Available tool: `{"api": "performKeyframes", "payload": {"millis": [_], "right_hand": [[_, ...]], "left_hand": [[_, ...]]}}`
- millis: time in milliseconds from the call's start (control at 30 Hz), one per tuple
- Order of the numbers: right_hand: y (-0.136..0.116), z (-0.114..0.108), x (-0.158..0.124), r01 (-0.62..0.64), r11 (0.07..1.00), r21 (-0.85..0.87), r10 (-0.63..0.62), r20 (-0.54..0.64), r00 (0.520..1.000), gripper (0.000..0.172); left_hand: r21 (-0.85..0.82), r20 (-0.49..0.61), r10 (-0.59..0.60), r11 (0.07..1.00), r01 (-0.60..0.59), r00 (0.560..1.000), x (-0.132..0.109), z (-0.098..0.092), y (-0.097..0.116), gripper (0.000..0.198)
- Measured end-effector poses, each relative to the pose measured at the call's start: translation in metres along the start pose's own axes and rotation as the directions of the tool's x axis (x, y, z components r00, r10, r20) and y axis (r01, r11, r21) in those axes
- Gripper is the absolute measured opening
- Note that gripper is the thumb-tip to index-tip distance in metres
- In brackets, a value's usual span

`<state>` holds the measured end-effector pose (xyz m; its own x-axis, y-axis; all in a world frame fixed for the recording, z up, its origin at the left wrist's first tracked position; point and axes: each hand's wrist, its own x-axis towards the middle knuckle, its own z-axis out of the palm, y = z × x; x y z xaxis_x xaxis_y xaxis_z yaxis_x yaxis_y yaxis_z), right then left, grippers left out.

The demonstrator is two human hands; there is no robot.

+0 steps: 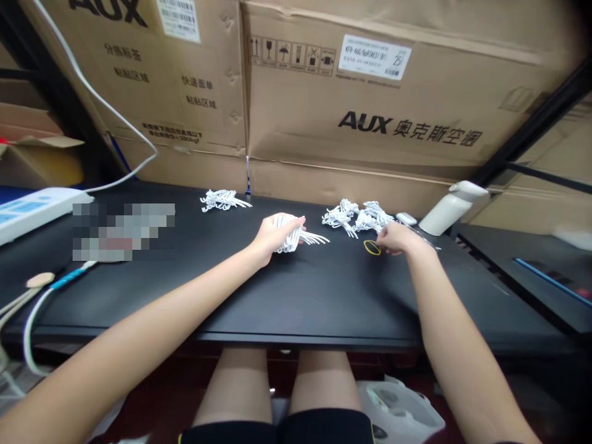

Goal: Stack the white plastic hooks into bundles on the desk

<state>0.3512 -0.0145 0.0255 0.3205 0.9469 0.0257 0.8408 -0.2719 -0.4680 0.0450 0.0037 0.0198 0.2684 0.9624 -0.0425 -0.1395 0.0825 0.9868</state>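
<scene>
My left hand (272, 234) is closed around a bundle of thin white bent wires (287, 233), held just over the black table. Their straight ends stick out to the right past my thumb. To the right, my right hand (394, 238) pinches a yellow rubber band (372, 248) at its fingertips; the loop hangs on the left side of the fingers. Just behind that hand lie two heaps of similar white wires, one nearer the middle (341, 217) and one beside it (374, 216). Another small heap (222, 200) rests at the back, left of my left hand.
Behind the black table (296, 296) stand large cardboard boxes (296, 117). A white bottle (451, 208) and a small white object (406, 218) are at the right. At the left are a power strip (41, 206), cables and a blurred-out item (124, 234). A plastic bag (402, 410) lies below.
</scene>
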Motion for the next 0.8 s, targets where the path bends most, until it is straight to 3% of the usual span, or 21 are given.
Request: {"api": "performKeyframes", "payload": {"millis": [100,167,400,567,700,800], "right_hand": [[-0.005,-0.006,-0.004,-0.165,0.984,-0.067,0.172,0.119,0.978,0.020],[-0.009,-0.009,-0.007,-0.202,0.978,-0.052,0.208,0.145,0.967,0.019],[-0.012,-0.013,-0.009,-0.152,0.987,0.055,0.142,0.146,0.979,0.013],[-0.018,-0.014,-0.011,-0.013,0.964,0.264,0.025,-0.042,0.999,0.010],[-0.038,-0.002,-0.017,0.201,0.778,0.595,-0.090,-0.211,0.973,0.019],[-0.057,0.014,-0.022,0.164,0.565,0.808,-0.105,-0.127,0.986,0.029]], "left_hand": [[0.001,-0.008,0.005,1.000,-0.005,1.000,-0.001,0.001,0.001,0.034],[0.001,-0.010,0.008,1.000,-0.008,1.000,-0.001,0.001,0.001,0.034],[-0.003,-0.006,-0.009,1.000,0.009,1.000,0.000,0.001,0.001,0.034],[-0.001,-0.002,-0.002,1.000,0.002,1.000,0.000,0.001,0.000,0.034],[-0.033,-0.019,0.013,0.999,-0.014,1.000,0.001,0.000,-0.001,0.033],[-0.041,-0.042,0.020,0.999,-0.022,0.999,0.003,-0.001,-0.002,0.034]]}}
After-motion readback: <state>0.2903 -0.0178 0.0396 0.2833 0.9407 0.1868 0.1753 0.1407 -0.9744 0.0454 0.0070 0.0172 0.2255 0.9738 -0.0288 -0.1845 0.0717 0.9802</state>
